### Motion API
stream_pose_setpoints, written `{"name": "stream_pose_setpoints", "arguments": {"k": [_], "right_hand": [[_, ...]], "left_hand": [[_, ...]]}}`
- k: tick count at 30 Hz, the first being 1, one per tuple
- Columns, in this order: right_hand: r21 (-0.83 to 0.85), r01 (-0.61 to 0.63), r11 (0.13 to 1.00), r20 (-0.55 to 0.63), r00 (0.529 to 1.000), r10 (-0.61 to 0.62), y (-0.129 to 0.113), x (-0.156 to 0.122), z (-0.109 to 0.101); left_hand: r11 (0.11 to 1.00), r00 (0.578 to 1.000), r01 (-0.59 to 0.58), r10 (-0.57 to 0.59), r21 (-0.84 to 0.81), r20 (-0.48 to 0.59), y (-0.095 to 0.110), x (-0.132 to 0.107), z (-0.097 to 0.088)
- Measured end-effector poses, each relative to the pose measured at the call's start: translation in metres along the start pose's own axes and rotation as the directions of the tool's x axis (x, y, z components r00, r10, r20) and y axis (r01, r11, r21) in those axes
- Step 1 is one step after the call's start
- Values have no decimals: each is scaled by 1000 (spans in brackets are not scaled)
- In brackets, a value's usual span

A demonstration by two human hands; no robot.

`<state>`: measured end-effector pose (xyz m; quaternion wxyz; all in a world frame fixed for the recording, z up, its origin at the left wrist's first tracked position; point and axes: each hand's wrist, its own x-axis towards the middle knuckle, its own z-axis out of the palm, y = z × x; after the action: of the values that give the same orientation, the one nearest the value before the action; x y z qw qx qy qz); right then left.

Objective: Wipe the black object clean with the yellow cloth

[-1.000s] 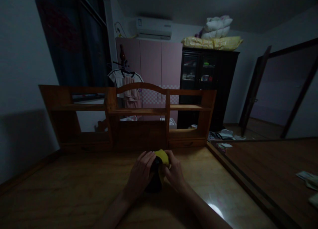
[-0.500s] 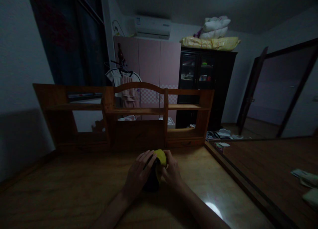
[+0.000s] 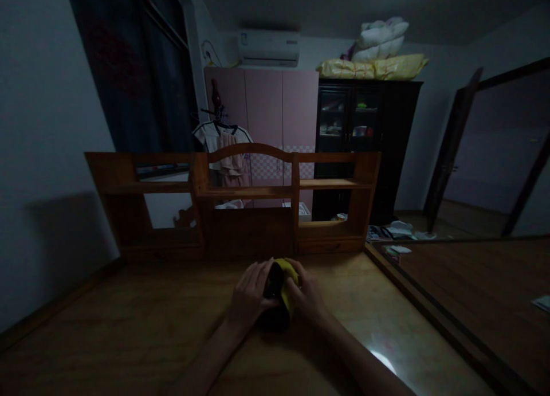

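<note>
A dark, glossy object [image 3: 275, 318] stands on the wooden tabletop [image 3: 172, 327]; its exact kind is hard to make out in the dim light. My left hand [image 3: 251, 295] is closed around its left side, with the thumb across the front. Against the right side and over the top lies a yellow cloth [image 3: 285, 266]. My right hand [image 3: 307, 290] pinches this cloth, thumb in front and fingers behind, pressing it to the dark object. Much of the object is hidden by the hands and cloth.
Behind my hands, a wooden shelf unit [image 3: 244, 192] runs along the back of the tabletop. A raised wooden edge [image 3: 404, 293] borders the right side. Beyond stand a pink wardrobe [image 3: 263, 106] and a black cabinet [image 3: 391, 132]. To the left is a white wall [image 3: 51, 172].
The yellow cloth has shifted from the top toward the right side of the dark object, showing more of its glossy front. My right thumb now presses on the cloth. The view has turned slightly left.
</note>
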<state>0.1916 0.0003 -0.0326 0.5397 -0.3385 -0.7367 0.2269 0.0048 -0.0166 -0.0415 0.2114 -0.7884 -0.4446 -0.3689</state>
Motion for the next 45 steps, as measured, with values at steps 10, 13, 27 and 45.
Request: {"name": "stream_pose_setpoints", "arguments": {"k": [10,13,27,45], "right_hand": [[196,-3,981,-13,1000,6,6,-9,15],[168,41,985,15,999,-44,8,-9,15],[14,18,1000,83,996,-19,3,-6,7],[-71,-75,995,103,991,82,1,-8,9]], "left_hand": [[977,977,-211,211,24,22,-3,-3,0],[976,976,-216,216,20,20,0,-2,-3],[963,962,-270,271,22,-33,10,-1,-6],[989,991,-125,128,77,-31,0,-11,1]]}}
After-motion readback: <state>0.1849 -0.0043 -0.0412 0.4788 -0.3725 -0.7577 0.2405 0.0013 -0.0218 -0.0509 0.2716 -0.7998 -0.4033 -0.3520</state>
